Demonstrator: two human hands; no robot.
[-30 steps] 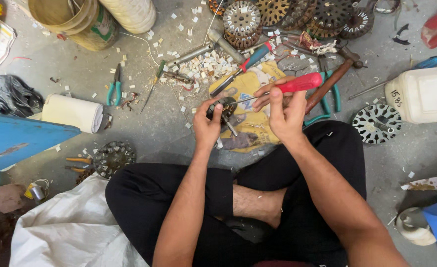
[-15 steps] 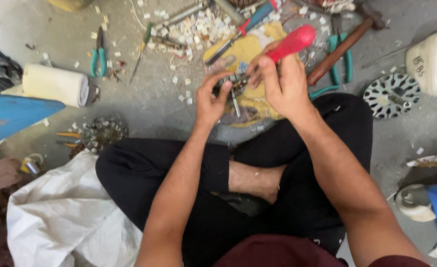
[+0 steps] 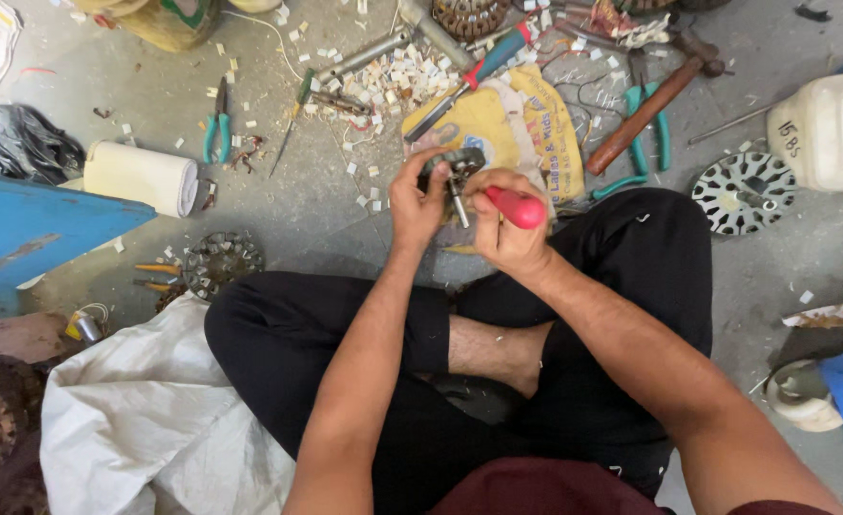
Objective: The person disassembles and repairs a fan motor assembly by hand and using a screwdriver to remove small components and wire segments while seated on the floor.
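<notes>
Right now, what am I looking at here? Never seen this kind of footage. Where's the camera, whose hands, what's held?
There is no machine: a person sits cross-legged on a concrete floor, and the one camera is worn on their head, looking down. The left hand holds a small dark metal part. The right hand grips a red-handled screwdriver with its shaft against that part. Around them lie green-handled pliers, a wooden-handled hammer, a yellow cloth, a paper roll, white scraps, a slotted metal disc and a white jug.
</notes>
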